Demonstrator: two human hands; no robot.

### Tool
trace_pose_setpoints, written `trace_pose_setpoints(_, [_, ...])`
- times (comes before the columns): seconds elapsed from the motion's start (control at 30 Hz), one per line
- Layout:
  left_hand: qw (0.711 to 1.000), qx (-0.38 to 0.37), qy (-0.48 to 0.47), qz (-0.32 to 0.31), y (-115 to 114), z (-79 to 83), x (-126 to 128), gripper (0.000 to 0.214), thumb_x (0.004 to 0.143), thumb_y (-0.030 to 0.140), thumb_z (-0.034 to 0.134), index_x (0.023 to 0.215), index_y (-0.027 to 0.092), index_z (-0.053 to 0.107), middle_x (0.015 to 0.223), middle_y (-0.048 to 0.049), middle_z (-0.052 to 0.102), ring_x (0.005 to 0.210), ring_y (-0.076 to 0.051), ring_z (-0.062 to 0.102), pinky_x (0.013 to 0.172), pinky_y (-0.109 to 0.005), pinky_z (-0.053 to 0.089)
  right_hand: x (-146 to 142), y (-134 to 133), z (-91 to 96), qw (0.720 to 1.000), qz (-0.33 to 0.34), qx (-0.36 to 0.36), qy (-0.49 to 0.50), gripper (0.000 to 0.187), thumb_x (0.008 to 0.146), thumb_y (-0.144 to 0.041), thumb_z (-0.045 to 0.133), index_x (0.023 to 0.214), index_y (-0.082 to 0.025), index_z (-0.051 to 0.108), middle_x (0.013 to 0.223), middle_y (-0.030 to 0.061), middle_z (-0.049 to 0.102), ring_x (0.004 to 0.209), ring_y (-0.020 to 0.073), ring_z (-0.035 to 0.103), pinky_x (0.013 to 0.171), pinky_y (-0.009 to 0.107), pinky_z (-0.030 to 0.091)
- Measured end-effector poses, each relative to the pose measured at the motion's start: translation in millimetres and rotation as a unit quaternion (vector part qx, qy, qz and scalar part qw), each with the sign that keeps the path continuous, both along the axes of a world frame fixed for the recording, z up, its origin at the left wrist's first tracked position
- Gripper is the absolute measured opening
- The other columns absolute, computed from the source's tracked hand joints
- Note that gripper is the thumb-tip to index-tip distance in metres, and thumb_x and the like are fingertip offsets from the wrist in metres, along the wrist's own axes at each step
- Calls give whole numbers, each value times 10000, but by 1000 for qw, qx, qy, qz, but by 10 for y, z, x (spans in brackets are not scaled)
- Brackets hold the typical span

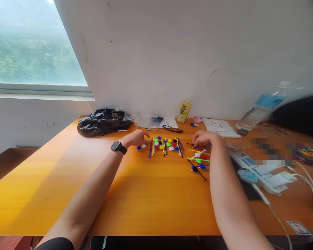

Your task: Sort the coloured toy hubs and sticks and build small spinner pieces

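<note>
My left hand [136, 138], with a black watch [119, 147] on its wrist, hovers at the left end of the rows of parts, its fingers curved and apart. Just below it lie a blue round piece [138, 148] and a white one [143, 146]. On the right, my right hand [202, 138] has its fingertips closed on a black arrow spinner [195, 145] at the table top. Toward me from it lie finished-looking spinners: white [198, 154], green [198, 160], blue [202, 166] and black [195, 169]. Between my hands, coloured arrows [165, 147] alternate with round pieces [157, 148].
A black plastic bag [103, 123], a yellow drink carton [184, 111] and black-framed glasses [172, 129] are at the back. Rightward are papers [220, 127], a tilted water bottle [261, 106], a power strip [261, 173] with cables and a bundle of coloured arrows [309, 156].
</note>
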State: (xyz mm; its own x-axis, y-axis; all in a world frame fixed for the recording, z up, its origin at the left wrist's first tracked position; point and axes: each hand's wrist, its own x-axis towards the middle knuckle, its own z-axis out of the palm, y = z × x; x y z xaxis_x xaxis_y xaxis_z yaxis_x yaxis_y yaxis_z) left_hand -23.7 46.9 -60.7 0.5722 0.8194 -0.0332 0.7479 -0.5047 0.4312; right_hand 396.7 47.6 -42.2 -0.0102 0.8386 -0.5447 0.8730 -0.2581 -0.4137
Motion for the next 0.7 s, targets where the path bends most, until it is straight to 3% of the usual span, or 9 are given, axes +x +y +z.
trace_pose_setpoints(0.3, [999, 29, 14, 43, -40, 123, -99, 452, 886, 405, 685, 1259, 155, 738, 1042, -124, 787, 857, -247, 740, 777, -292, 545, -2, -17, 8, 1000, 1, 17, -4, 307, 503, -282, 932, 737, -191, 754, 636, 19, 669, 586, 156, 601, 508, 244, 466])
trace_pose_setpoints(0.5, [1000, -10, -13, -16, -47, 113, -97, 516, 819, 460, 760, 1275, 220, 734, 1224, -105, 754, 942, -231, 746, 779, -256, 549, -29, -43, 36, 999, 20, 42, -10, 294, 530, -276, 912, 780, -200, 778, 677, 20, 696, 609, 160, 606, 523, 246, 452])
trace_pose_setpoints(0.7, [999, -7, 14, 33, -57, 172, -150, 369, 816, 426, 755, 1111, 206, 770, 1045, -88, 789, 831, -214, 736, 744, -262, 546, -164, -96, 92, 985, 47, 164, -18, 263, 603, -305, 912, 795, -202, 767, 767, 36, 740, 690, 186, 653, 616, 269, 477])
